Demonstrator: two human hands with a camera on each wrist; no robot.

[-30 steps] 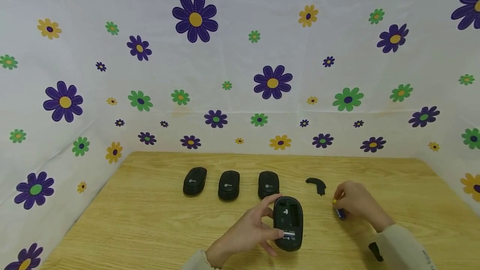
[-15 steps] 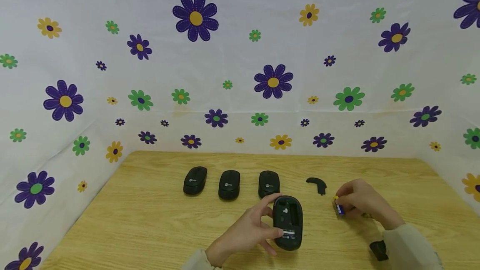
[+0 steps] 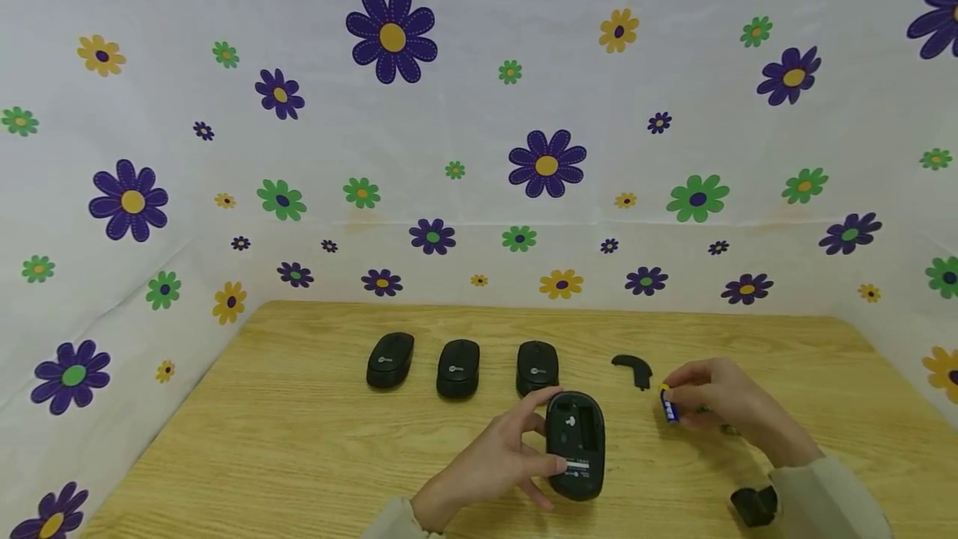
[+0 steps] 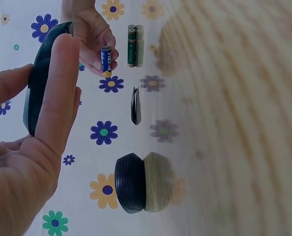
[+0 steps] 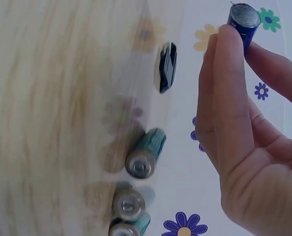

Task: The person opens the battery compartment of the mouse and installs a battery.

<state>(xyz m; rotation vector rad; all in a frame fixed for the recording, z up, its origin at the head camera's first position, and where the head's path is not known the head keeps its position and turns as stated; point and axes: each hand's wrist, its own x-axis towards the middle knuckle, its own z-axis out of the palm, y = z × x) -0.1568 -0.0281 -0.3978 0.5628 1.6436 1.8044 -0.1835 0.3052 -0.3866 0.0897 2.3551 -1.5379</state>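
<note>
My left hand (image 3: 497,460) grips a black computer mouse (image 3: 575,431), its underside turned toward the head camera and its battery slot uncovered. In the left wrist view, fingers and thumb hold the mouse (image 4: 39,76) by its edges. Off to the right, my right hand (image 3: 722,398) pinches a blue battery (image 3: 669,407) with a yellow end between thumb and fingers. The flat metal end of this battery (image 5: 246,15) faces the right wrist camera. A curved black battery cover (image 3: 636,371) lies on the table just beyond the right hand.
Three more black mice stand in a row at the back: left (image 3: 390,360), middle (image 3: 458,368), and right (image 3: 536,368). Green batteries (image 5: 146,153) lie on the table near the right hand, mostly hidden in the head view. A dark object (image 3: 752,507) shows beside the right sleeve.
My right hand has shifted the blue battery slightly away from me, showing more of its side, and over the last half second a little left. My left hand and its mouse stay in place.
</note>
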